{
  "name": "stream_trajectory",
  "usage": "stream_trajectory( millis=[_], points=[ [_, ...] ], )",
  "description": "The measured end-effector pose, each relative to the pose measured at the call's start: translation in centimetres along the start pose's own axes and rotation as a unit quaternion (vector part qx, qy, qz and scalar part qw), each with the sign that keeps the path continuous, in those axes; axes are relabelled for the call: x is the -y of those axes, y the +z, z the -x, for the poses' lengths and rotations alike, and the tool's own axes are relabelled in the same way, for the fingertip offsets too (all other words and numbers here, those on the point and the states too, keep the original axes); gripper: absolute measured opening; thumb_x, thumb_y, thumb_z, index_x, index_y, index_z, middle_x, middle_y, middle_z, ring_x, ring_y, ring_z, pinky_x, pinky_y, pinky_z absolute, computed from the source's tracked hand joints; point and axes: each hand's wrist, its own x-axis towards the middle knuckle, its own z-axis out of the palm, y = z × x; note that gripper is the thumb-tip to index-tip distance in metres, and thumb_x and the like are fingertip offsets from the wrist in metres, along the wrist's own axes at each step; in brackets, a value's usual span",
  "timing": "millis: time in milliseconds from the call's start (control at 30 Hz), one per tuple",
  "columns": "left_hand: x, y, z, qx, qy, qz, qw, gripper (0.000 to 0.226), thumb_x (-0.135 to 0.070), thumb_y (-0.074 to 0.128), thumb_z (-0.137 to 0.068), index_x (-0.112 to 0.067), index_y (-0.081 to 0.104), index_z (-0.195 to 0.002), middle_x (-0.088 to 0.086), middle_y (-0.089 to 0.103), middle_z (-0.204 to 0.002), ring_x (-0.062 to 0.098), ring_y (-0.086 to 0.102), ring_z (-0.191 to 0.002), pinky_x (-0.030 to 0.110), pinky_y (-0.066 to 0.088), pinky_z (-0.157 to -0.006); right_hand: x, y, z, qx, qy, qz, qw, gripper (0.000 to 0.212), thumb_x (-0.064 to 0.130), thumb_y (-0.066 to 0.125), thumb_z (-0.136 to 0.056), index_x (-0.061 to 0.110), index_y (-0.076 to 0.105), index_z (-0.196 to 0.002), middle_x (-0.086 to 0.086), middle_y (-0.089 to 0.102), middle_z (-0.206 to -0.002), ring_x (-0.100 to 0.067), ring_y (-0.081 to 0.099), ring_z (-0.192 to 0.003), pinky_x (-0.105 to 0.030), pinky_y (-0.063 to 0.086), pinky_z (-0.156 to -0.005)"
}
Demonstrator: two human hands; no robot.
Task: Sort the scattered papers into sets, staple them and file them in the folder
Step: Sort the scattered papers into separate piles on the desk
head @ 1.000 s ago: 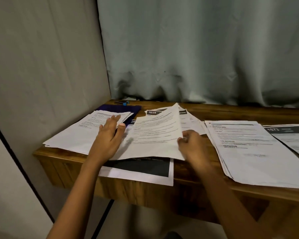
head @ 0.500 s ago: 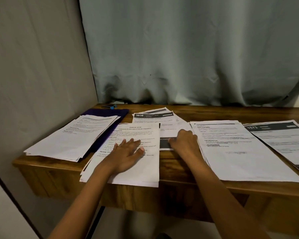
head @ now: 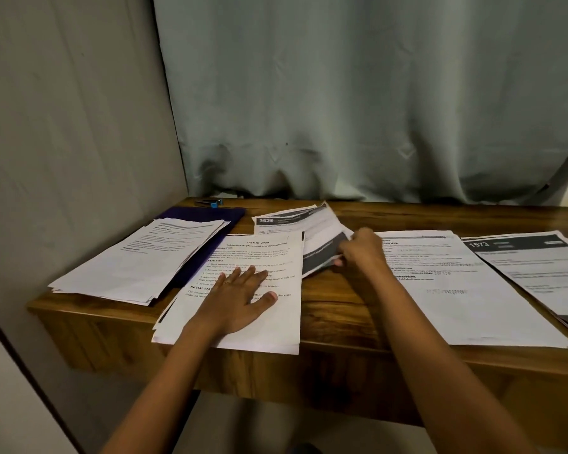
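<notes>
My left hand (head: 240,298) lies flat, fingers spread, on a printed sheet (head: 276,253) that tops a small pile hanging over the desk's front edge. My right hand (head: 361,253) pinches the near edge of a sheet with a dark band (head: 322,253) and lifts it off the middle pile headed 3638 (head: 276,222). A paper stack (head: 138,260) at the left partly covers a dark purple folder (head: 210,214). A small blue stapler (head: 210,202) sits at the back left corner.
Right of my right hand lies a large white stack (head: 456,290), and beyond it a pile headed 1573 (head: 532,257). The wooden desk (head: 335,309) meets a wall at the left and a grey curtain (head: 358,109) behind.
The sheet my right hand held up a second ago now lies on the left-middle pile under my left hand. My right hand moved to the middle pile and is lifting a dark-banded sheet.
</notes>
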Motion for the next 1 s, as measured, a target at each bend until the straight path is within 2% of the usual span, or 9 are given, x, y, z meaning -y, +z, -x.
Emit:
stream_trajectory(
  millis=[100, 300, 467, 533, 600, 700, 767, 867, 1000],
  points=[
    [0.0, 0.0, -0.1, -0.011, -0.002, 0.000, 1.000, 0.065, -0.062, 0.028, -0.095, -0.035, 0.013, -0.152, -0.006, 0.005, -0.161, 0.018, 0.001, -0.149, 0.039, -0.006, -0.117, 0.6, -1.2, -0.2, -0.057, -0.049, -0.105, 0.992, 0.009, 0.008, 0.063, -0.090, 0.002, 0.063, -0.097, -0.014, 0.068, -0.104, -0.010, 0.064, -0.057, -0.017, 0.054, -0.050],
    [0.1, 0.0, -0.1, -0.019, -0.003, 0.018, 1.000, 0.063, -0.061, 0.026, -0.096, -0.034, 0.016, -0.152, -0.006, 0.007, -0.161, 0.018, 0.003, -0.149, 0.040, -0.004, -0.118, 1.5, -4.7, 1.6, -0.202, -0.128, -0.183, 0.953, 0.021, 0.012, 0.053, -0.097, 0.001, 0.061, -0.113, -0.007, 0.064, -0.106, 0.003, 0.051, -0.054, 0.000, 0.037, -0.043],
    [-0.3, -0.9, 0.9, -0.078, -0.021, 0.208, 0.975, 0.073, -0.074, 0.018, -0.087, -0.041, 0.011, -0.151, -0.007, 0.002, -0.161, 0.019, 0.004, -0.149, 0.046, 0.004, -0.119, 1.2, -5.8, 3.9, -0.216, -0.141, -0.229, 0.939, 0.020, 0.015, 0.056, -0.096, 0.004, 0.063, -0.111, -0.005, 0.065, -0.107, 0.009, 0.057, -0.056, 0.000, 0.038, -0.046],
    [-0.6, -1.7, 1.6, -0.139, -0.044, 0.269, 0.952, 0.076, -0.078, 0.013, -0.084, -0.042, 0.007, -0.151, -0.007, -0.004, -0.161, 0.020, 0.003, -0.148, 0.050, 0.011, -0.117, 0.8, -5.1, 4.8, -0.184, -0.138, -0.247, 0.941, 0.015, 0.014, 0.057, -0.095, 0.006, 0.063, -0.106, -0.002, 0.066, -0.103, 0.010, 0.060, -0.056, -0.003, 0.042, -0.047],
    [-1.0, -2.6, 2.2, -0.265, -0.058, 0.311, 0.911, 0.086, -0.081, 0.014, -0.079, -0.035, 0.013, -0.152, -0.004, -0.005, -0.162, 0.016, 0.004, -0.146, 0.045, 0.017, -0.113, 0.5, -3.6, 6.2, -0.132, -0.127, -0.263, 0.947, 0.009, 0.012, 0.058, -0.094, 0.012, 0.060, -0.103, 0.003, 0.064, -0.100, 0.006, 0.064, -0.056, -0.009, 0.050, -0.051],
    [-1.4, -4.3, 2.7, -0.460, -0.084, 0.328, 0.821, 0.068, -0.058, 0.030, -0.094, -0.019, 0.030, -0.149, 0.007, 0.013, -0.160, 0.022, 0.017, -0.146, 0.041, 0.024, -0.112, 0.0, -0.8, 8.7, -0.056, -0.115, -0.244, 0.961, 0.015, 0.013, 0.055, -0.096, 0.019, 0.057, -0.109, 0.005, 0.064, -0.108, -0.001, 0.065, -0.065, -0.016, 0.056, -0.060],
    [-1.1, -5.3, 2.9, -0.511, -0.083, 0.311, 0.797, 0.060, -0.052, 0.032, -0.096, -0.018, 0.035, -0.145, 0.008, 0.024, -0.157, 0.026, 0.025, -0.143, 0.045, 0.028, -0.113, -0.3, 1.1, 10.2, -0.009, -0.111, -0.205, 0.972, 0.019, 0.014, 0.051, -0.098, 0.014, 0.054, -0.116, 0.004, 0.061, -0.112, 0.007, 0.058, -0.061, -0.008, 0.049, -0.053],
    [-0.7, -6.0, 3.0, -0.482, -0.042, 0.264, 0.834, 0.060, -0.055, 0.030, -0.095, -0.020, 0.041, -0.142, 0.006, 0.030, -0.155, 0.025, 0.024, -0.144, 0.047, 0.026, -0.115, -0.9, 3.4, 11.6, 0.051, -0.097, -0.168, 0.980, 0.029, 0.012, 0.052, -0.098, 0.009, 0.049, -0.126, -0.002, 0.059, -0.118, 0.004, 0.058, -0.057, -0.010, 0.048, -0.049],
    [-0.7, -5.2, 2.1, -0.322, 0.005, 0.141, 0.936, 0.070, -0.063, 0.027, -0.089, -0.024, 0.038, -0.145, 0.002, 0.025, -0.157, 0.020, 0.012, -0.148, 0.041, 0.011, -0.117, -1.2, 4.7, 12.1, 0.103, -0.077, -0.090, 0.988, 0.039, 0.016, 0.057, -0.095, 0.008, 0.043, -0.130, 0.003, 0.057, -0.101, -0.005, 0.069, -0.069, -0.013, 0.053, -0.055]
  ],
)
